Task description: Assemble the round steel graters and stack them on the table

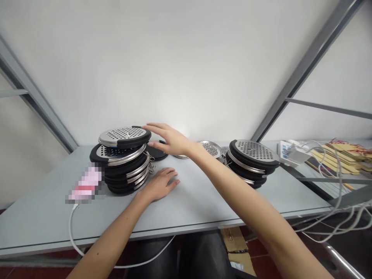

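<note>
Here the top grater [123,134] lies beside the right grip [172,140], perhaps touching.

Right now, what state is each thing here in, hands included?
Left hand: open, palm down on the table.
Right hand: open, at the edge of the upper left disc; contact unclear.
Upper left disc: holes up, sitting askew.
Left stack: uneven, standing.
Right stack: shorter, standing.
Rear discs: off both stacks.
Power strip: adapter on it; power unclear.
Pink item: cable at one end; blurred.
Wooden pieces: piled.
</note>
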A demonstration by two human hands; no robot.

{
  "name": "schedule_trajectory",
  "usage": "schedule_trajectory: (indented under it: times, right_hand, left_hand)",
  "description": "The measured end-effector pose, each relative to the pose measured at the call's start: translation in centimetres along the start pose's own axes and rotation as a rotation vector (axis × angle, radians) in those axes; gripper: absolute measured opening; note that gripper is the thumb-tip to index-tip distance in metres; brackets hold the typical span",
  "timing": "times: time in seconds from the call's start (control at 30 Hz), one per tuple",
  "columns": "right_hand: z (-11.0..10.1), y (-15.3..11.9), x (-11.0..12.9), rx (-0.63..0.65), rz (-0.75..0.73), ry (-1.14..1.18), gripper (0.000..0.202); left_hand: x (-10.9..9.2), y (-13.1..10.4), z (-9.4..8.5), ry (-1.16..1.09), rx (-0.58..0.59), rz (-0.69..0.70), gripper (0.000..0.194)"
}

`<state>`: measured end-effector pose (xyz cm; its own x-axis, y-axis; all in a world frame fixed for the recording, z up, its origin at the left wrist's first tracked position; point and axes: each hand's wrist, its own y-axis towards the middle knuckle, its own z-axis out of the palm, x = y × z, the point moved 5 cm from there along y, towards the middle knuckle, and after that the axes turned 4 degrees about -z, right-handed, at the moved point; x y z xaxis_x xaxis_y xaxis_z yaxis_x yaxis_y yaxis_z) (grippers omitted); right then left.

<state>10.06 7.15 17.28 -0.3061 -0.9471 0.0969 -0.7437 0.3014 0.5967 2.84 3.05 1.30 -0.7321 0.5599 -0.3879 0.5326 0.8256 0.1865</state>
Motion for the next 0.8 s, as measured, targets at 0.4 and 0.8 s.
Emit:
schedule_trajectory:
  times: [0.4, 0.8]
  right_hand:
    - [2.8, 2.0, 1.8, 0.048, -0.106, -0.179, 0.024]
    - [3.0, 1.5, 2.7, -0.151, -0.118, -0.314, 0.030]
  left_hand:
    - [0.0, 0.2, 0.0, -0.013, -0.011, 0.028, 0.037]
    - [-0.1, 0.3, 0.1, -0.033, 0.015, 0.023, 0.034]
